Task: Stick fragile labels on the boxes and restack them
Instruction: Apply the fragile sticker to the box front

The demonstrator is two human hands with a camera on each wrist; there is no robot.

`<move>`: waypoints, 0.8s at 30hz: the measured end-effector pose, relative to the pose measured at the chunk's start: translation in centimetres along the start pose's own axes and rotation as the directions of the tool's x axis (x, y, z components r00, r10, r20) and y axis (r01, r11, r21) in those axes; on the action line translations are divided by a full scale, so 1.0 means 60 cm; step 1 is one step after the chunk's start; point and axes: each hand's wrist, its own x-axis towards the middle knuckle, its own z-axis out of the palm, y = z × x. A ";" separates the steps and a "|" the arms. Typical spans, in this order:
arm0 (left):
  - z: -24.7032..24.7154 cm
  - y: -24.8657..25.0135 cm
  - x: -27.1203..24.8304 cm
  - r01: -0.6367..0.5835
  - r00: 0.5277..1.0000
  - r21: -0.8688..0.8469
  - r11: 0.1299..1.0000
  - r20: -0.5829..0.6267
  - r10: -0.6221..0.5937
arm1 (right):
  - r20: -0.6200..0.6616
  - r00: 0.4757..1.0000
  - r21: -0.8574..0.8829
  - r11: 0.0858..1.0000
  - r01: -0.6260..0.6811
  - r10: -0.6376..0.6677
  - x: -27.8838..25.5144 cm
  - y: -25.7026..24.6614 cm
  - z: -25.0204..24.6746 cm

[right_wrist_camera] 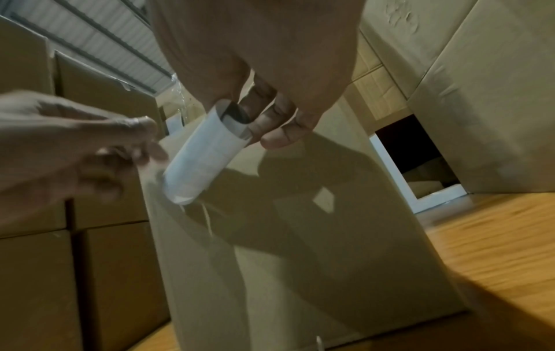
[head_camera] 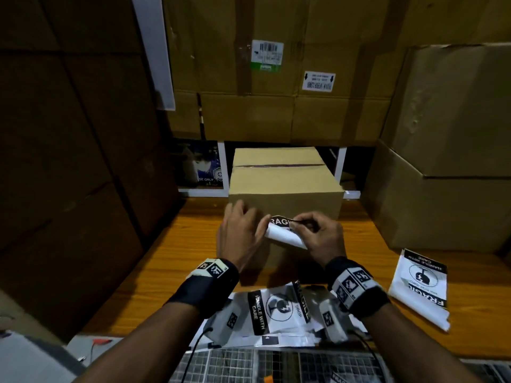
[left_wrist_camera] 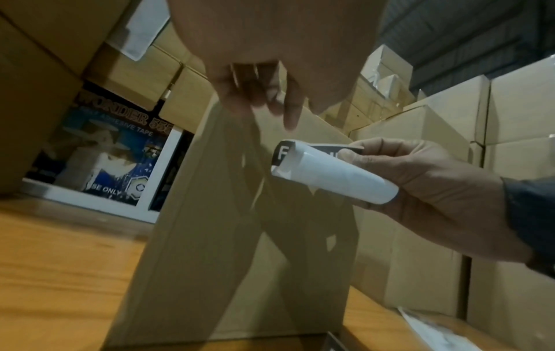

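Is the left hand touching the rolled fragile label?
Apart. In the left wrist view, bare box face shows between the left hand fingertips and the rolled label, which only the right hand grips.

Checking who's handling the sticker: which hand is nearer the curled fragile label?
Right. The right hand pinches the curled fragile label; the left hand hovers beside it, fingers not touching.
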 end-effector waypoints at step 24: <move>-0.009 0.021 0.121 -0.389 0.901 0.285 0.876 0.314 0.298 | -0.188 0.947 -0.370 0.912 0.179 -0.262 0.014 0.034 0.025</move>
